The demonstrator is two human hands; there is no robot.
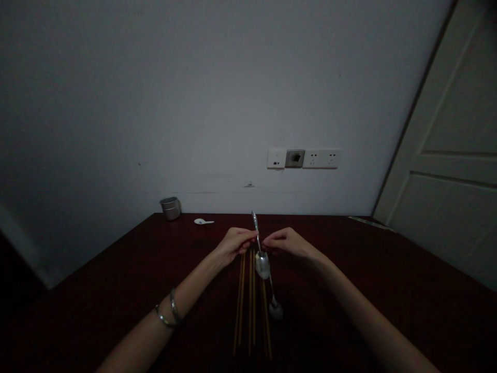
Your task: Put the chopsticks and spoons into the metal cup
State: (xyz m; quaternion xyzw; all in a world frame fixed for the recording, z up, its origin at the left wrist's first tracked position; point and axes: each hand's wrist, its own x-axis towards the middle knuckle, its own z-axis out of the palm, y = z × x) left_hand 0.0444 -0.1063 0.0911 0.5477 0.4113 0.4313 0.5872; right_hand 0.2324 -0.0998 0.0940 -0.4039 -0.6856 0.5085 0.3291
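Observation:
A large metal spoon (262, 267) hangs bowl down in front of me, its handle rising at a tilt. My left hand (235, 242) pinches that handle between thumb and fingers. Close by on the other side, my right hand (285, 242) has its fingertips pressed together; whatever they hold, if anything, I cannot make out. Beneath the hands, several wooden chopsticks (250, 305) lie lengthwise, their far ends partly covered by the left hand and the spoon. To their right is a second metal spoon (276, 311), bowl toward me, its upper handle partly hidden behind the large spoon.
A metal cup (170, 208) stands at the back left corner of the dark red table (116, 295). Right of it lies a white soup spoon (202, 221). A flat strip (370, 223) lies at the back right edge. Wall sockets (321, 159) and a door (454, 171) are beyond.

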